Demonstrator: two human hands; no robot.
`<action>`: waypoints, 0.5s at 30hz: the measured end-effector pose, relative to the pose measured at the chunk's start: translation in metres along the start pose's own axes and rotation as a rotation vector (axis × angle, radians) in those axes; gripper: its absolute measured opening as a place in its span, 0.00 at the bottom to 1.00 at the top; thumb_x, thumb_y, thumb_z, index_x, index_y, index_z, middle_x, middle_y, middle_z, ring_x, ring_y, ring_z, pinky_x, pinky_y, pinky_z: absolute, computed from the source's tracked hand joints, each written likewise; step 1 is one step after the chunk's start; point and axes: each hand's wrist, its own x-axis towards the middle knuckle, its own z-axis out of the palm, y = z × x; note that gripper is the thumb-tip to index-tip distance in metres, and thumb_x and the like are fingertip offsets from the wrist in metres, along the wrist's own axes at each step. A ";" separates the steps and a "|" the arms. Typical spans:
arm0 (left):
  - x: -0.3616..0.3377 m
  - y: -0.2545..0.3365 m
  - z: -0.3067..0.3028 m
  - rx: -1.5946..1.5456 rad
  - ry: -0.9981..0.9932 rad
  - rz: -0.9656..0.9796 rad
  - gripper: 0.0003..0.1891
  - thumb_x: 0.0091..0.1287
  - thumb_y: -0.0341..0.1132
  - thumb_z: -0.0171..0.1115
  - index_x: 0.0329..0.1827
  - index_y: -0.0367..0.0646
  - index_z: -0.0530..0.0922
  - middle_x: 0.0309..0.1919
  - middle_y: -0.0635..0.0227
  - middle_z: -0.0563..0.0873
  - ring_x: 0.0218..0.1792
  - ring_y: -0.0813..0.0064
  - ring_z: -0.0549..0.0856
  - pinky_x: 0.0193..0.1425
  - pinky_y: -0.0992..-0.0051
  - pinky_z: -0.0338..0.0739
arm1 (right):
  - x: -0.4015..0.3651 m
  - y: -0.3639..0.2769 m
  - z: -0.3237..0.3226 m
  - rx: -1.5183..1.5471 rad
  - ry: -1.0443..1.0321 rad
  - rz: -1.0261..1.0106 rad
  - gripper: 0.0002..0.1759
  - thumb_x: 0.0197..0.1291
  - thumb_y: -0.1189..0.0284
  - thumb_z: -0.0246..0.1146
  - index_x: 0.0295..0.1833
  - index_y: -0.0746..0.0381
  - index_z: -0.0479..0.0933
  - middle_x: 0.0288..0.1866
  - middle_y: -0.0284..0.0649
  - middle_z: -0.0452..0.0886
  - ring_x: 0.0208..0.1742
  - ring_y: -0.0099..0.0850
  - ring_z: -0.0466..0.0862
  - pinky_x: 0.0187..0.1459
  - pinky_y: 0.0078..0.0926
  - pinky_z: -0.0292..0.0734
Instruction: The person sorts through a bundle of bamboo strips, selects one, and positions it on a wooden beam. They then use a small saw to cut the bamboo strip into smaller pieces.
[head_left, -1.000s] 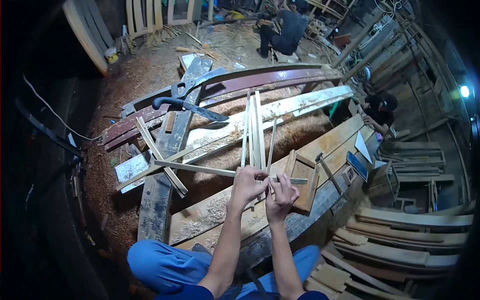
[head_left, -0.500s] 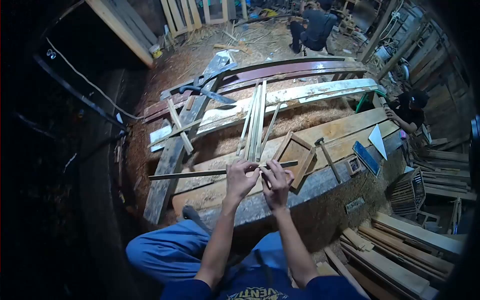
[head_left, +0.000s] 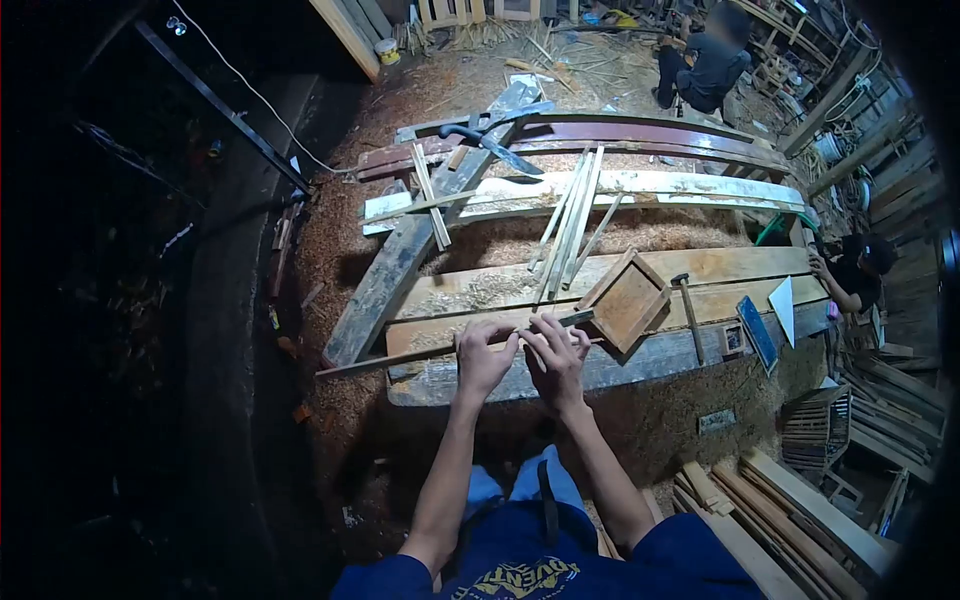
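Woodworking shop (planks, sawdust everywhere)

Left hand and right hand on wooden strip

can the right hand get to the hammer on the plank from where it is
Probably yes: the hammer lies uncovered beyond the low square frame, nothing over it, but the right hand is busy pinching the thin strip.
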 end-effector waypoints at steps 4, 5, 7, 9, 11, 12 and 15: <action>-0.011 -0.015 -0.032 -0.170 -0.010 -0.128 0.08 0.61 0.39 0.75 0.39 0.48 0.91 0.39 0.68 0.91 0.49 0.64 0.86 0.60 0.62 0.72 | -0.005 -0.036 0.008 -0.001 -0.030 -0.025 0.20 0.64 0.70 0.70 0.62 0.49 0.84 0.66 0.34 0.82 0.73 0.30 0.78 0.71 0.42 0.55; -0.013 -0.017 -0.041 -0.082 -0.002 -0.079 0.08 0.61 0.39 0.75 0.39 0.48 0.91 0.40 0.68 0.91 0.49 0.64 0.87 0.59 0.63 0.72 | -0.006 -0.045 0.012 0.005 -0.032 -0.017 0.19 0.65 0.70 0.69 0.62 0.49 0.83 0.67 0.34 0.82 0.73 0.30 0.77 0.71 0.44 0.55; -0.015 -0.017 -0.066 0.016 -0.011 -0.047 0.08 0.62 0.37 0.74 0.40 0.45 0.92 0.42 0.64 0.93 0.49 0.61 0.89 0.62 0.62 0.75 | -0.005 -0.064 0.019 0.010 -0.050 -0.002 0.19 0.67 0.69 0.68 0.63 0.48 0.83 0.68 0.33 0.81 0.74 0.30 0.77 0.72 0.46 0.55; -0.014 -0.028 -0.080 -0.003 0.006 -0.019 0.07 0.62 0.36 0.75 0.40 0.44 0.91 0.41 0.64 0.93 0.48 0.62 0.89 0.61 0.62 0.77 | -0.002 -0.081 0.025 -0.016 -0.054 -0.003 0.19 0.67 0.69 0.68 0.63 0.47 0.83 0.68 0.33 0.81 0.74 0.30 0.77 0.73 0.45 0.55; -0.012 -0.056 -0.081 -0.244 -0.016 -0.010 0.06 0.61 0.31 0.76 0.40 0.42 0.91 0.38 0.61 0.93 0.43 0.66 0.92 0.53 0.67 0.83 | -0.004 -0.097 0.034 -0.087 -0.021 0.009 0.19 0.67 0.68 0.67 0.63 0.47 0.83 0.69 0.34 0.81 0.74 0.32 0.76 0.74 0.46 0.54; -0.009 -0.062 -0.083 -0.248 -0.004 0.055 0.06 0.60 0.28 0.76 0.40 0.39 0.90 0.38 0.61 0.93 0.40 0.68 0.93 0.48 0.71 0.86 | -0.003 -0.103 0.040 -0.076 -0.015 0.034 0.19 0.67 0.68 0.67 0.63 0.47 0.84 0.70 0.36 0.81 0.75 0.33 0.76 0.75 0.47 0.53; -0.010 -0.070 -0.085 -0.239 -0.076 0.053 0.08 0.61 0.28 0.75 0.43 0.38 0.90 0.40 0.61 0.93 0.42 0.69 0.93 0.51 0.72 0.87 | -0.006 -0.121 0.044 -0.130 0.013 0.064 0.19 0.67 0.68 0.67 0.63 0.48 0.83 0.72 0.38 0.80 0.77 0.34 0.74 0.76 0.48 0.52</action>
